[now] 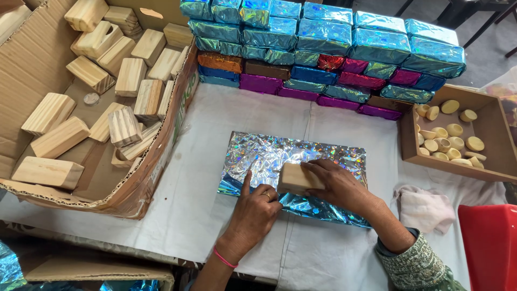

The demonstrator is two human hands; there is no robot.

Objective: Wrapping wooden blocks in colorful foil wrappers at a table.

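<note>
Low in the frame, just left of centre, the left hand (254,211) lies loosely curled on the white-covered table (215,215), its forefinger stretched out and pressing the near edge of a sheet of holographic foil (269,153); it grips nothing. To its right, the right hand (336,183) is closed over a wooden block (293,178), fingers on top and along the far side. The block rests on the foil at the middle of the frame, its long axis running left to right, tipped slightly up toward the left. The foil sheet lies flat with its long side across the frame.

At the lower right, a pale cloth (425,207) lies on the table beside a red plastic thing (493,242).

Further back on the left, a large cardboard box (156,178) holds many bare wooden blocks (91,102) lying at all angles. At the right edge, a shallow wooden tray (484,161) holds small round pale cups (447,137). Along the top of the frame stands a stack of foil-wrapped blocks (323,48), mostly blue-green, with some purple, red and brown in the lower rows.
</note>
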